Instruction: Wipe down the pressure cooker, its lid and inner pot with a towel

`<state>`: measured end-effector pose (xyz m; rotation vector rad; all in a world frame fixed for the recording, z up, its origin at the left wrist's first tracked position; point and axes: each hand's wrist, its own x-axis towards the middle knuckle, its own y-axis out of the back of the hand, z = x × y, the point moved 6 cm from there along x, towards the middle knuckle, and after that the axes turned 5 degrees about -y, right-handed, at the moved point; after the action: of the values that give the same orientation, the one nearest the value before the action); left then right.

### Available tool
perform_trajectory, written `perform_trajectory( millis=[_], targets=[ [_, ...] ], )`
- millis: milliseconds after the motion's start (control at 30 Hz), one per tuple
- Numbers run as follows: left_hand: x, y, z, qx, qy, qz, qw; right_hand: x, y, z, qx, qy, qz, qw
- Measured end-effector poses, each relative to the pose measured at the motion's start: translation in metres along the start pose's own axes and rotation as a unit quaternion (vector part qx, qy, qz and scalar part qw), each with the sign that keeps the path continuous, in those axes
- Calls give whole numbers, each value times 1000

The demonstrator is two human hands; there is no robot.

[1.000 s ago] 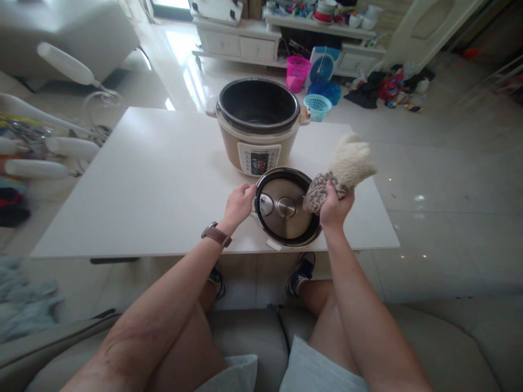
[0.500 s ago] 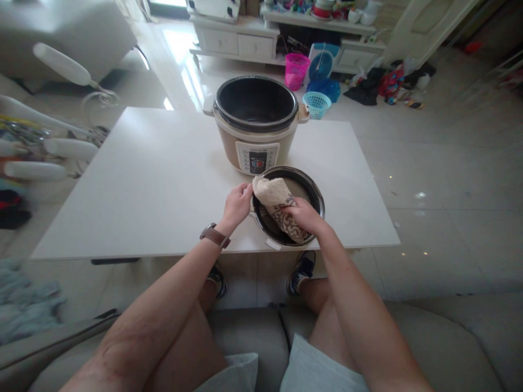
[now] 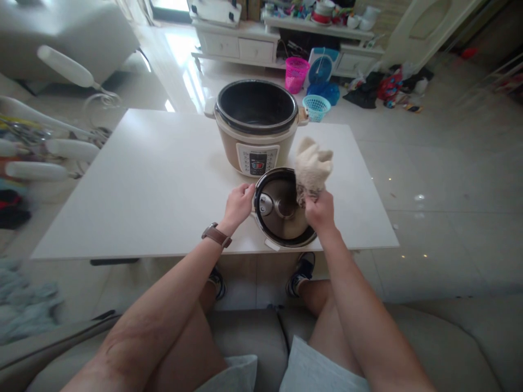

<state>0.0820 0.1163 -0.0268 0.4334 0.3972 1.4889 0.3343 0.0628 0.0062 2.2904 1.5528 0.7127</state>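
left hand (image 3: pixel 239 206): fingers pinch lid (image 3: pixel 283 218) edge | right hand (image 3: pixel 321 211): fingers squeeze cloth (image 3: pixel 312 166), lid's right side | cooker (image 3: pixel 256 139): behind lid

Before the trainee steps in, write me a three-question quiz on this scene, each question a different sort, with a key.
1. Multiple choice: Which side's hand grips the cream cloth?
A) left
B) right
C) both

2. True or false: The cooker's top is covered.

3. Fill in the blank: The left hand holds the edge of the ____.

Key:
1. B, the right hand.
2. False; the cooker stands open at the top.
3. round lid.
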Motion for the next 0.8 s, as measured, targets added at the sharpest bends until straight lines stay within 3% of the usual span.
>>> perform_trajectory(
  millis=[133,233,433,533,667,800],
  targets=[
    [-1,0,0,-3,-9,3,1000,-17,-54,-4,-106,41,-202,973],
    [0,1,-3,-5,-11,4,1000,-23,-68,-1,-164,33,-265,950],
    [2,-1,-5,-4,-6,-4,1000,-19,-42,6,-314,-108,-265,905],
    [3,-2,-4,-6,1,-3,1000,-25,-36,-2,-332,-126,-285,890],
    [2,-1,0,0,9,3,1000,-26,-35,-7,-274,-130,-293,907],
    [0,0,2,2,11,3,1000,-15,-26,-1,-259,-159,-197,932]
  ],
)
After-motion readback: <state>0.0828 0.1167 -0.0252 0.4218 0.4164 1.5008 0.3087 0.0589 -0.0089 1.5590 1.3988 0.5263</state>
